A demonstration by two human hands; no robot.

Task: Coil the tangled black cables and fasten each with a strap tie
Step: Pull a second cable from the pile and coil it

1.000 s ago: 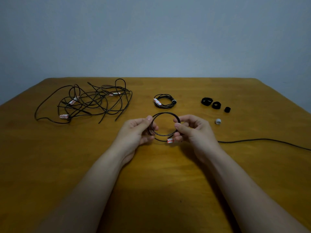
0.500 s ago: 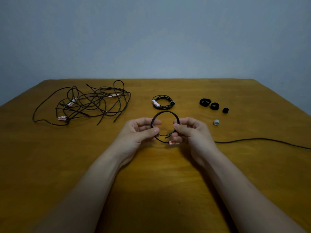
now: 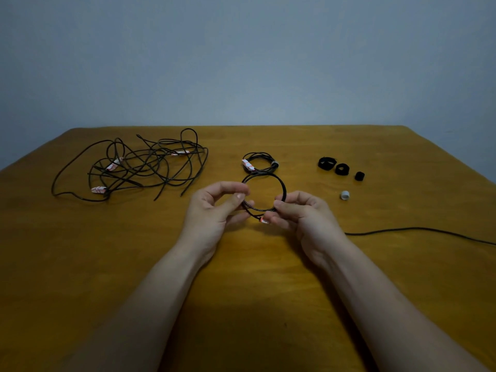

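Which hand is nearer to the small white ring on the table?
Right. The right hand is just left of the ring; the left hand is farther left, beyond the coil.

Above the wooden tabletop (image 3: 80, 264), the left hand (image 3: 212, 208) and right hand (image 3: 300, 213) hold a round black cable coil (image 3: 280, 183) upright between them, each pinching 1 side of its lower half. A white-and-red tag (image 3: 264, 220) shows at the coil's bottom. The cable's free end (image 3: 418, 230) trails off to the right. Behind lie a tangled cable pile (image 3: 145, 167), a finished coil (image 3: 259, 162), 3 black strap ties (image 3: 341, 169) and 1 small white one (image 3: 345, 195).
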